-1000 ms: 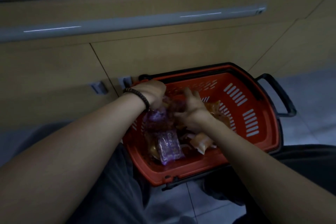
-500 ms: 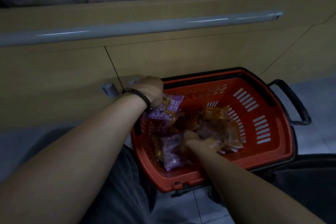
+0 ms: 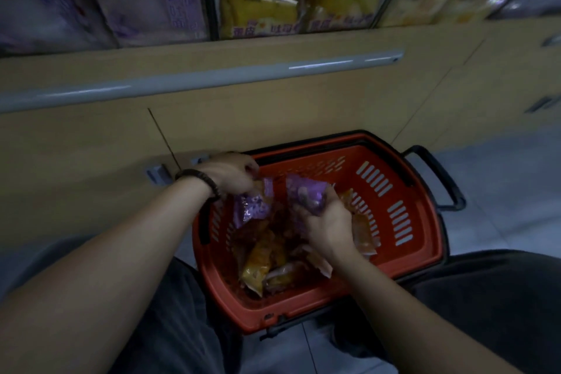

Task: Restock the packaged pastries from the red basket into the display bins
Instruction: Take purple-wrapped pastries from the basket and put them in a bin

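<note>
Several glass-fronted display bins (image 3: 212, 9) line the top, sorted by wrapper colour: purple at left, yellow at right. Below them a red slotted plastic basket (image 3: 394, 191) stands on the floor between the person's knees, within easy reach. The left hand (image 3: 230, 173) grips 1 crinkled purple film pastry packet (image 3: 252, 206). The right hand (image 3: 328, 222) grips a second purple packet (image 3: 305, 194), probably gathering purples for 1 bin. Glossy orange packets (image 3: 261, 261) lie loose in the basket.
</note>
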A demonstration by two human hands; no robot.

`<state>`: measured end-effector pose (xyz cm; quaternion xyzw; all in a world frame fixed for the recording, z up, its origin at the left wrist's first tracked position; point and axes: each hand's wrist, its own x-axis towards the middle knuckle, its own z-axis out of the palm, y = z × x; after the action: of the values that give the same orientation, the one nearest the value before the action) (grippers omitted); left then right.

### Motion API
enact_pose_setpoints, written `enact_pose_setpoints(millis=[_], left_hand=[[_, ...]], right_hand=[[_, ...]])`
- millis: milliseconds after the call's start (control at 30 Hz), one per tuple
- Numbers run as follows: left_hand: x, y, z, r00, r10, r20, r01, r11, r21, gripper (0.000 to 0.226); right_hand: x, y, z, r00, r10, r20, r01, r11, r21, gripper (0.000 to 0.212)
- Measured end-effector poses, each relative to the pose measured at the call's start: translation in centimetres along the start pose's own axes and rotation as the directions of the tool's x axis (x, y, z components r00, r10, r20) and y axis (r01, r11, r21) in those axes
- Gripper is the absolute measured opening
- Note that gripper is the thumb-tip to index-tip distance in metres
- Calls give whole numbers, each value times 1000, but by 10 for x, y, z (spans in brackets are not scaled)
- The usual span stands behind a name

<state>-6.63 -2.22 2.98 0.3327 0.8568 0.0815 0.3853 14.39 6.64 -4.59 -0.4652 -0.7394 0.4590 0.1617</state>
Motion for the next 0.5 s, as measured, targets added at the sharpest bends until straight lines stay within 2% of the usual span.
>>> enact_pose_setpoints(millis=[67,100,133,200,233,300,400,500], left_hand=[[-3,4,5,995,8,99,20,960,-279,45],[-4,7,8,990,23,142,41,900,-434,43],[-7,11,9,985,54,166,51,821,-568,42],[-17,23,10,985,103,142,32,691,-722,30],[-23,29,10,988,105,116,20,649,-760,21],[-31,37,9,992,101,76,2,586,-811,36],[-43,48,11,984,177,-36,-136,596,-791,39],[-54,62,17,969,170,-179,-242,516,-822,41]], right_hand=[[-7,-11,-8,973,-203,-110,195,977,-81,38],[-10,-14,-11,952,-282,-120,268,956,-121,48],[-12,-17,-15,937,-336,-97,321,937,-141,58],[-15,-24,-26,904,-427,-35,418,897,-144,66],[-18,-28,-32,890,-456,-4,452,882,-130,67],[-20,-31,-43,866,-500,18,499,861,-95,65],[-22,-37,-61,839,-544,-17,544,839,-7,62],[-21,-47,-81,822,-567,-64,569,821,47,61]])
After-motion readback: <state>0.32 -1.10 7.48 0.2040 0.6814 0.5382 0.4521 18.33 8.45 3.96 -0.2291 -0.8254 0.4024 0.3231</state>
